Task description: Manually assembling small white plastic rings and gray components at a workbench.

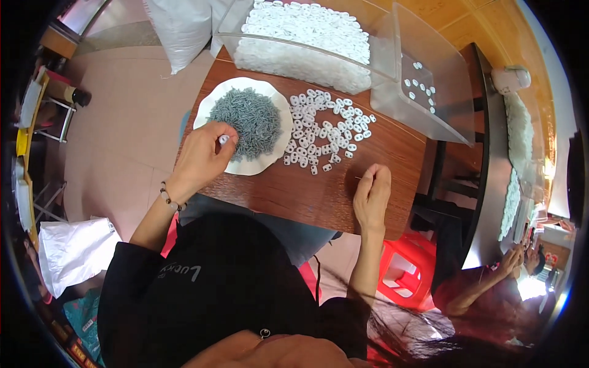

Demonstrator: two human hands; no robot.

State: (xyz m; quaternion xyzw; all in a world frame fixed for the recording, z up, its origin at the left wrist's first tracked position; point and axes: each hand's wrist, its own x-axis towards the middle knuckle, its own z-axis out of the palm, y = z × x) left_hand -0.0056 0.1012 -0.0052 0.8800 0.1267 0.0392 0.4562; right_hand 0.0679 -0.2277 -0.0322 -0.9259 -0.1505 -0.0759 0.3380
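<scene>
Hands apart, the left hand [207, 150] pinches a white piece [224, 140], the right hand [373, 189] a thin pin [358, 178] pointing left, long axis side-to-side.

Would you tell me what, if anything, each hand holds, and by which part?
The left hand holds a small white piece, exact part unclear; the right hand pinches a thin item, too small to identify, tip protruding.

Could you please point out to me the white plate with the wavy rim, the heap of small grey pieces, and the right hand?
White plate [251, 167]: head view, on its bare border nearest the person.
Heap of small grey pieces [248, 118]: head view, on its middle.
Right hand [372, 197]: head view, on its middle.
</scene>
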